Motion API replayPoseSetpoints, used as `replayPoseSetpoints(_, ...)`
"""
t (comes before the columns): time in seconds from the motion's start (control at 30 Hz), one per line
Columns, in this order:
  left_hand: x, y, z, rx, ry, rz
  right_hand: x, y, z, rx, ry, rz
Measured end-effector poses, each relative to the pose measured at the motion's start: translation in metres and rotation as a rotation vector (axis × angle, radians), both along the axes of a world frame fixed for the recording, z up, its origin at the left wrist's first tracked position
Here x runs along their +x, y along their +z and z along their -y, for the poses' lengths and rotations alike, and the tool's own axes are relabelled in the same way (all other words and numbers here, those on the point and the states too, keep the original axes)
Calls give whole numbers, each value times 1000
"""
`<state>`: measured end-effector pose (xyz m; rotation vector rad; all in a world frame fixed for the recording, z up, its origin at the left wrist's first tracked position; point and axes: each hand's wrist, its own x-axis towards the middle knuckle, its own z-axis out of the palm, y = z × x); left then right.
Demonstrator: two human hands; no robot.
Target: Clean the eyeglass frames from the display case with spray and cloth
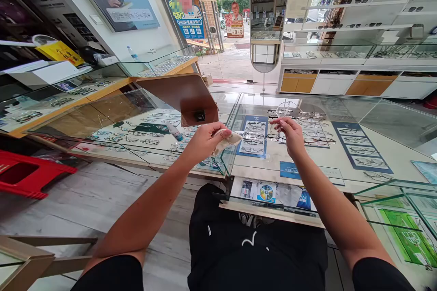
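Observation:
My left hand (209, 142) is closed on a pale cloth (228, 142), pinched between thumb and fingers above the joint of two glass display cases. To its right, my right hand (289, 132) holds a thin, clear-looking pair of glasses (283, 110) by pinched fingertips; one round lens stands up above the fingers. The cloth and the glasses are apart. Under both hands lies the glass counter (251, 168), with rows of eyeglasses inside. A small white bottle (175, 132) stands left of my left hand.
A brown mirror or panel (177, 93) leans on the counter at the left. Blue trays of frames (362, 148) lie inside the case on the right. An open drawer (273, 209) with leaflets is near my lap. A red stool (30, 175) stands at the far left.

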<state>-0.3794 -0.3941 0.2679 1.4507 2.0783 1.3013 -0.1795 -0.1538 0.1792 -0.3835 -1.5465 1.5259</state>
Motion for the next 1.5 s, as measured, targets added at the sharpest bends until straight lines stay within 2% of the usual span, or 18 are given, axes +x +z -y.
replayPoseSetpoints(0.17,7,14,-5,-30,-16,106,0,1,1,20,6,3)
replayPoseSetpoints(0.37,-2,11,-17,-15,-69,375,1,1,0,17,-10,3)
replayPoseSetpoints(0.5,-4,-5,-37,85,-85,603,2,4,2,2,32,-19)
replayPoseSetpoints(0.63,8,-26,-69,234,-62,735,3,11,8,-21,104,-12)
replayPoseSetpoints(0.8,30,-43,-112,350,-66,735,7,16,10,1,140,0)
replayPoseSetpoints(0.9,40,-53,-127,357,-44,782,8,17,8,4,161,10)
replayPoseSetpoints(1.1,48,-76,-132,424,-109,921,5,14,10,-30,257,40)
replayPoseSetpoints(1.27,49,-93,-129,416,-158,1050,3,13,11,-50,220,57)
replayPoseSetpoints(1.5,48,-101,-126,422,-175,1090,2,13,9,-64,213,15)
